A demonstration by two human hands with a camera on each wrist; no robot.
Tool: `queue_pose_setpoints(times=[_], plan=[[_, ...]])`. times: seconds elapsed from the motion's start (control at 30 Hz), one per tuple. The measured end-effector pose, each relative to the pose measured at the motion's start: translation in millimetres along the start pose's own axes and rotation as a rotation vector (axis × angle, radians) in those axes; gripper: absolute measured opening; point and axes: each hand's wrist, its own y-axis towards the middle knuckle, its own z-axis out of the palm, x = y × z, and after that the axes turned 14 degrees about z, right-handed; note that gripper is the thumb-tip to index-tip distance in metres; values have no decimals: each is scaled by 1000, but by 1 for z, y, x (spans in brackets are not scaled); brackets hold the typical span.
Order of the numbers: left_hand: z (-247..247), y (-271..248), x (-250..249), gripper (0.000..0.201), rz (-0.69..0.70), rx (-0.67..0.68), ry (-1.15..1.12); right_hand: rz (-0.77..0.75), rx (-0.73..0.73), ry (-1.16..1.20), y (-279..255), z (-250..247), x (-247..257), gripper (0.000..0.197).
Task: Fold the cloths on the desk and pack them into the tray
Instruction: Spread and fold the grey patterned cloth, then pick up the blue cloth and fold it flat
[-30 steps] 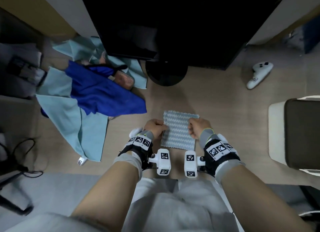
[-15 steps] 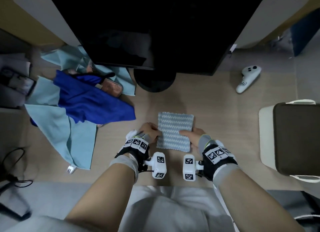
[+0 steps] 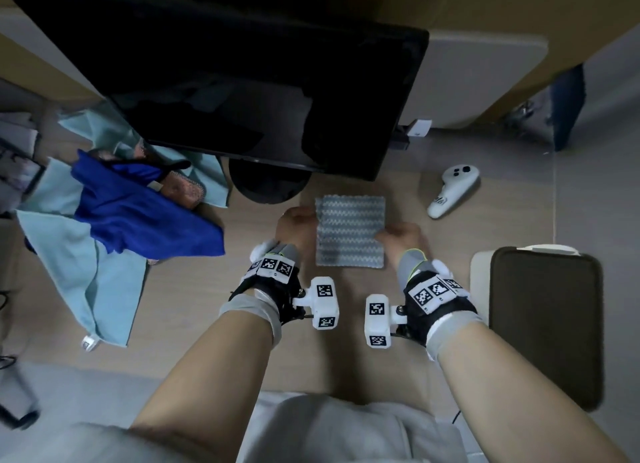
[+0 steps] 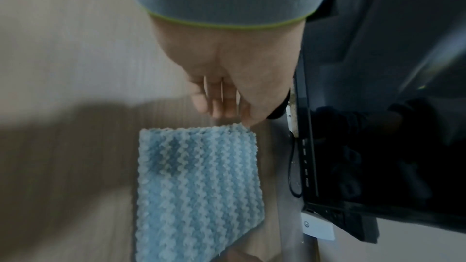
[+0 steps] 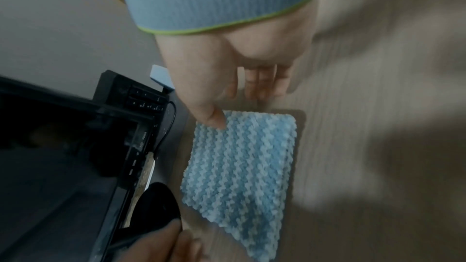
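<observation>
A folded light-blue cloth with a zigzag weave (image 3: pixel 349 230) lies on the wooden desk in front of the monitor stand. My left hand (image 3: pixel 294 225) is at its far left corner. Its fingers are curled and the thumb tip (image 4: pixel 248 123) pinches the cloth's edge (image 4: pixel 199 176). My right hand (image 3: pixel 401 236) holds the middle of the right edge, the thumb (image 5: pixel 213 121) pressed on top of the cloth (image 5: pixel 239 162). The white tray (image 3: pixel 479 286) stands to the right, with a dark brown folded piece (image 3: pixel 543 324) in it.
A heap of unfolded cloths, deep blue (image 3: pixel 138 213) over pale teal (image 3: pixel 86 265), lies at the left of the desk. A black monitor (image 3: pixel 242 92) on a round base (image 3: pixel 268 185) stands behind the cloth. A white controller (image 3: pixel 450 192) lies at the far right.
My left hand has slid along the cloth's left edge to the far corner. My right hand has moved from the near right corner to mid-edge. The cloth has stayed folded on the desk.
</observation>
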Motion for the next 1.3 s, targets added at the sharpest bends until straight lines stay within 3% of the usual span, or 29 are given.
queue_pose_setpoints(times=[0.07, 0.1, 0.17, 0.27, 0.43, 0.53, 0.63, 0.77, 0.83, 0.97, 1.1, 1.3], plan=[[6, -9, -18, 16, 9, 1, -16, 6, 10, 52, 7, -1, 6, 15], [10, -13, -22, 13, -22, 47, -47, 31, 84, 132, 10, 3, 8, 10], [18, -22, -20, 16, -102, 131, -60, 130, 258, 193, 13, 14, 8, 7], [16, -34, -5, 13, -155, 153, -99, 157, 369, 122, 12, 21, -3, 28], [-20, -36, 1, 14, -131, -2, -103, 25, 208, 101, 0, 39, -13, 44], [-50, -45, 1, 13, -101, -108, -186, -67, 119, -2, -22, 62, -16, 33], [-76, -53, 4, 9, -65, -125, -257, -90, 154, -46, -40, 81, -14, 24], [-139, -64, 22, 6, -13, -162, -282, 11, 331, -81, -75, 130, -8, 26], [-177, -64, 39, 6, -16, -185, -282, -31, 364, -77, -90, 169, -9, 25], [-260, -57, 67, 6, -8, -364, -243, -38, 398, -150, -121, 246, -15, 18], [-365, -44, 97, 32, -114, -542, 104, -8, 430, -231, -150, 335, -24, 19], [-446, -29, 141, 51, -64, -300, 252, 53, 527, -182, -187, 431, -31, 31]])
